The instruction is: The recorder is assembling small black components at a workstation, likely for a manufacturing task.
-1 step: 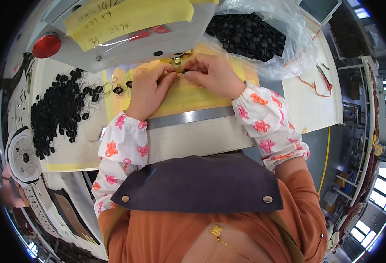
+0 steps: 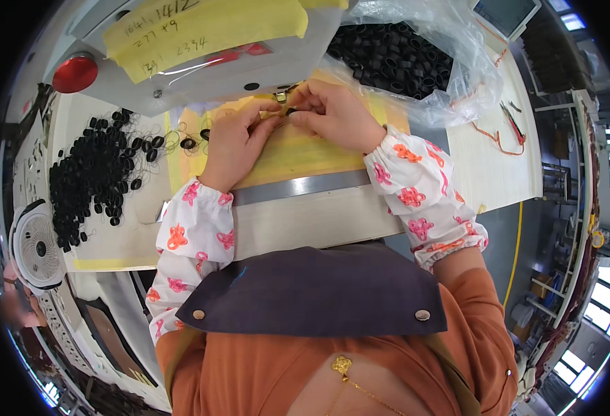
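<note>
1. The small black ring [image 2: 291, 111] between the fingertips is mostly hidden, and the metal part [image 2: 281, 96] of the grey machine [image 2: 201, 76] just beyond it is hard to make out.
2. A clear plastic bag [image 2: 450, 69] at far right holds many black rings [image 2: 388, 55]; more loose rings [image 2: 93, 177] lie at left.
3. The left hand [image 2: 235, 142] and right hand [image 2: 336, 114] meet, fingers pinched on the small ring over the yellow pad [image 2: 298, 152].

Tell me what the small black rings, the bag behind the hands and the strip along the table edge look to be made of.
Black rings: likely rubber or plastic, matte and uniform, some with thin threads attached. Bag: thin clear plastic film, crinkled and glossy with glare. Strip: probably metal, grey and smooth with a dull sheen. Both hands pinch one ring at the machine.
</note>
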`<state>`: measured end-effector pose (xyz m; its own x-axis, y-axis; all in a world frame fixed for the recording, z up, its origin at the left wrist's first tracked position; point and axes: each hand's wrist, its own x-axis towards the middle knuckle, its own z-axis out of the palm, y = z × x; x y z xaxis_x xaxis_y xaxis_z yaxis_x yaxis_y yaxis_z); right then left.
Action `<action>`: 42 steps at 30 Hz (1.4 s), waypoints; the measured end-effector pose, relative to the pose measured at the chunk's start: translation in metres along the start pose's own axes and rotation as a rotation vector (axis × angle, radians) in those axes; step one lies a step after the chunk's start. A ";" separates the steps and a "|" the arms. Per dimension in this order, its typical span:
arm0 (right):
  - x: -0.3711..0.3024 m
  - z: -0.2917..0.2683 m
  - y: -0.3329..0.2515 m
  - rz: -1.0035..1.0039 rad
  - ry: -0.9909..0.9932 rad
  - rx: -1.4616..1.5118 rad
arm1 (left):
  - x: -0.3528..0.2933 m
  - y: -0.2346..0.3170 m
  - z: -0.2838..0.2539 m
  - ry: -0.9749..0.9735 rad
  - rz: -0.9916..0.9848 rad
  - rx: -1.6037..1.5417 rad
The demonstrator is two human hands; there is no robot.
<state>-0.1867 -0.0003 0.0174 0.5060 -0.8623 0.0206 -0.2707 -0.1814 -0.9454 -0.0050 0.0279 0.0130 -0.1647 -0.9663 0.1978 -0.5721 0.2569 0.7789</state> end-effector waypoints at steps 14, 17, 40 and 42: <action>0.016 0.018 0.015 -0.345 0.315 -0.305 | 0.006 -0.004 0.001 0.069 -0.038 0.134; 0.016 0.020 0.019 -0.400 0.325 -0.395 | 0.007 -0.003 0.002 0.076 0.005 0.180; 0.016 0.021 0.019 -0.254 0.377 -0.200 | 0.012 -0.008 0.002 0.034 -0.098 0.118; 0.017 0.020 0.017 -0.247 0.386 -0.147 | 0.014 -0.013 0.003 0.024 -0.138 0.271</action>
<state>-0.1666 -0.0082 -0.0051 0.2366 -0.8924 0.3842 -0.3074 -0.4438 -0.8417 -0.0020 0.0111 0.0039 -0.0535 -0.9916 0.1179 -0.7815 0.1151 0.6132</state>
